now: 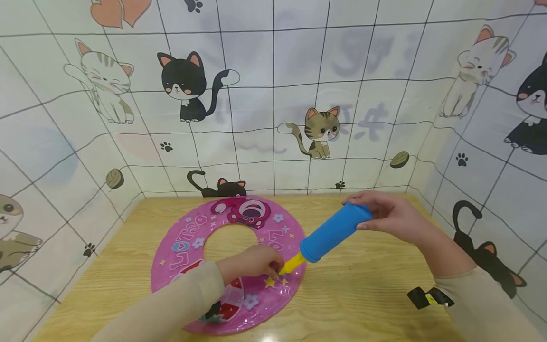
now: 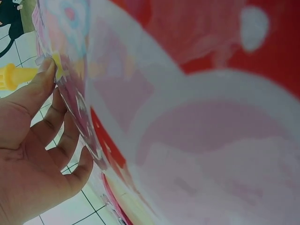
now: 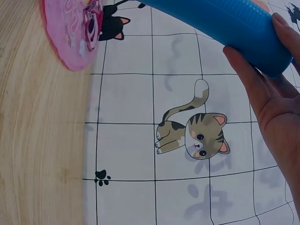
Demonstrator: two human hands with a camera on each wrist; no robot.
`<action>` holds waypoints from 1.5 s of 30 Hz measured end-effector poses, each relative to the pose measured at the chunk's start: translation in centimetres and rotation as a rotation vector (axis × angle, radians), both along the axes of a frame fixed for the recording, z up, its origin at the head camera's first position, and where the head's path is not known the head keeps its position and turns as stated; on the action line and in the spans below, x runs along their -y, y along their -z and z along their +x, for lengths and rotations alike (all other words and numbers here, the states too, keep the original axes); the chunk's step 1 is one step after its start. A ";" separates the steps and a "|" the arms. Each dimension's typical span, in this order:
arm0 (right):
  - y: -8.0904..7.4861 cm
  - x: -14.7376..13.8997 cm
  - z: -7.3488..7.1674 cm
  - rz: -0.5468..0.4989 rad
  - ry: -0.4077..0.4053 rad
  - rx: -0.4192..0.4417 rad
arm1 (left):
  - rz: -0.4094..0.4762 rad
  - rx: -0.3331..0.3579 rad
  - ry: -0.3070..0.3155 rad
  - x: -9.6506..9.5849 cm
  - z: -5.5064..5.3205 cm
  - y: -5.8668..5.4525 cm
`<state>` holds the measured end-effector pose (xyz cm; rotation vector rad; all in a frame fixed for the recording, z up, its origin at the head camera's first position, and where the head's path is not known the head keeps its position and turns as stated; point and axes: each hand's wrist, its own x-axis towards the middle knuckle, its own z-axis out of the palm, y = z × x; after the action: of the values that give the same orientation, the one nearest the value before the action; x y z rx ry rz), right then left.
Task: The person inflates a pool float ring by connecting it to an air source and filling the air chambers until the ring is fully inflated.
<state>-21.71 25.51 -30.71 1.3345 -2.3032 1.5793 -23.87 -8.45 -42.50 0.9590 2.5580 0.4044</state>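
Note:
A pink swim ring (image 1: 273, 306) with printed bears and strawberries lies on the table. My left hand (image 1: 256, 262) reaches over its near side and pinches the ring by its small clear valve (image 2: 41, 61), thumb on top in the left wrist view. The yellow nozzle (image 1: 292, 263) of a blue hand pump (image 1: 335, 232) meets the ring at those fingertips; how deep it sits is hidden. My right hand (image 1: 391, 216) grips the far end of the pump's blue barrel, which slants up to the right above the table.
The wooden tabletop (image 1: 363, 294) extends around the ring. Behind it and along both sides stand white gridded sheets (image 1: 256, 109) printed with cats and paw marks. A dark strap piece (image 1: 427, 298) hangs by the right sleeve.

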 end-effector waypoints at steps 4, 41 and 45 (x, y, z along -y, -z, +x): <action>-0.3 0.4 -0.1 0.023 0.024 0.027 | -0.003 -0.009 -0.003 0.1 0.0 0.1; 0.7 0.3 3.2 0.034 0.106 -0.102 | 0.083 -0.040 -0.124 0.4 1.3 0.5; 0.8 -0.2 3.6 0.091 0.147 -0.077 | 0.089 -0.046 -0.141 0.8 1.2 0.7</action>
<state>-18.13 25.68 -31.54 1.1890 -2.3909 1.3712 -22.67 -9.24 -43.16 0.8299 2.6784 0.5460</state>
